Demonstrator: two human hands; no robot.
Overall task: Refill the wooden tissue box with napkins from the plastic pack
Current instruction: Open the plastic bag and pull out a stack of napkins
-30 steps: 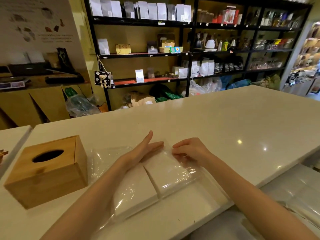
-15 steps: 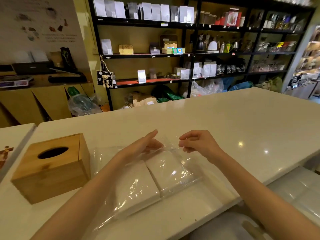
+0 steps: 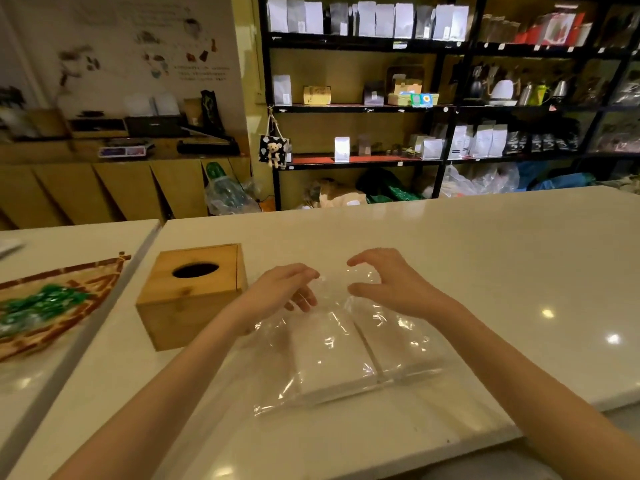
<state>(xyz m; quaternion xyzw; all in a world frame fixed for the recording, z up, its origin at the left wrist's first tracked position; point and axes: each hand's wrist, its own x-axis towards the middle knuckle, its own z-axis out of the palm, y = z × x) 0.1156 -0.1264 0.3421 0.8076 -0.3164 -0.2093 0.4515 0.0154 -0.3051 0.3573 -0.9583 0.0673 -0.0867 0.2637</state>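
Observation:
A clear plastic pack (image 3: 349,355) with two side-by-side stacks of white napkins (image 3: 330,355) lies on the white counter (image 3: 485,258) in front of me. My left hand (image 3: 280,292) and my right hand (image 3: 391,282) are at the pack's far end, fingers curled into the loose crumpled plastic there; each seems to pinch the film. The wooden tissue box (image 3: 192,294) with a dark oval slot on top stands just left of the pack, lid on, touching nothing.
A woven tray (image 3: 52,306) with green-wrapped items sits on a second counter at the left, across a narrow gap. Black shelving (image 3: 446,109) with bags and boxes stands behind the counter. The counter's near edge runs at the lower right.
Both hands lifted from lying flat on the pack to its far end and now pull up the loose plastic. My view has shifted right, bringing the woven tray into sight.

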